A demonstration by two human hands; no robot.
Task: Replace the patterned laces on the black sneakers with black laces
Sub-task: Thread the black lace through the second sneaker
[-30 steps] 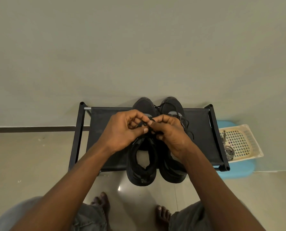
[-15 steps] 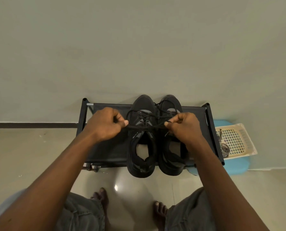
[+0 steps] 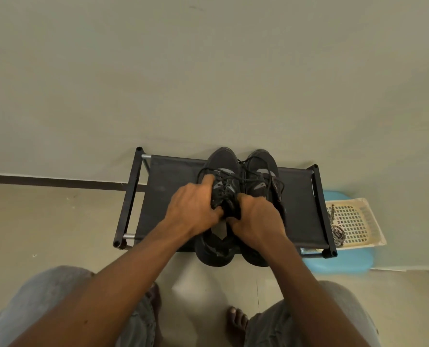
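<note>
Two black sneakers stand side by side on a low black rack, toes toward the wall. The left sneaker carries black laces tied in loose loops over its tongue. My left hand grips that shoe's left side near the eyelets. My right hand grips the shoe's right side beside the tongue. The right sneaker also has black laces trailing down its right side. The patterned black-and-white laces lie coiled in a cream basket at the right.
The cream perforated basket sits on a blue stool right of the rack. A plain wall rises behind the rack. Tiled floor, my bare feet and my knees fill the near foreground.
Both hands let go of the taut lace ends they had pulled apart and came back inward and down. They now grip the sides of the left sneaker.
</note>
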